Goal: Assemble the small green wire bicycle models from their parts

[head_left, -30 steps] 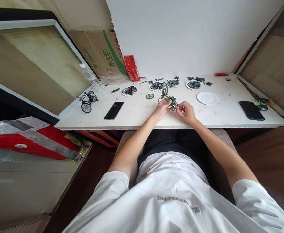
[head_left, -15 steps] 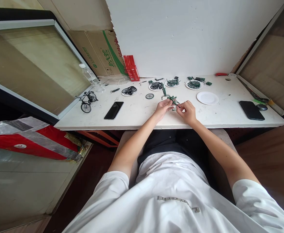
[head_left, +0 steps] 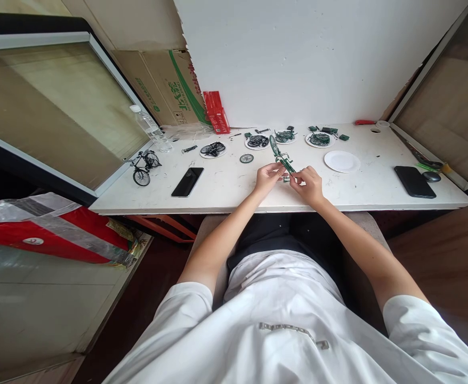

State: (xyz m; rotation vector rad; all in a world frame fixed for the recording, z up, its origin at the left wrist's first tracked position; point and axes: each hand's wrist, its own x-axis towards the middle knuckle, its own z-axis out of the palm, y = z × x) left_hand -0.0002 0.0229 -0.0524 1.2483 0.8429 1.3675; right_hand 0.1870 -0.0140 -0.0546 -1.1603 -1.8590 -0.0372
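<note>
Dark green in its visible parts, a model bicycle is held just above the near half of a white table, between the two hands. Its long axis is directed obliquely, from the far left, where a spoked wheel is carried, to the near right, where the end is partly covered by fingers. The wheel is tilted, its top inclined to the left. Compared with the frame half a second earlier, in which the wheel is presented almost edge-on, the model is now rolled so that the wheel is seen as a slender oval and thin bars are exposed along its right side; the hands are kept in nearly the same place. The frame is seen as slim and openwork, its finer joints too small to be resolved. By the left hand the middle of the model is gripped between thumb and bent fingers; by the right hand the near-right end is pinched at the fingertips, the exact contact being hidden. A loose wheel is laid flat to the left of the hands, and a bare white plate is placed to their right.
</note>
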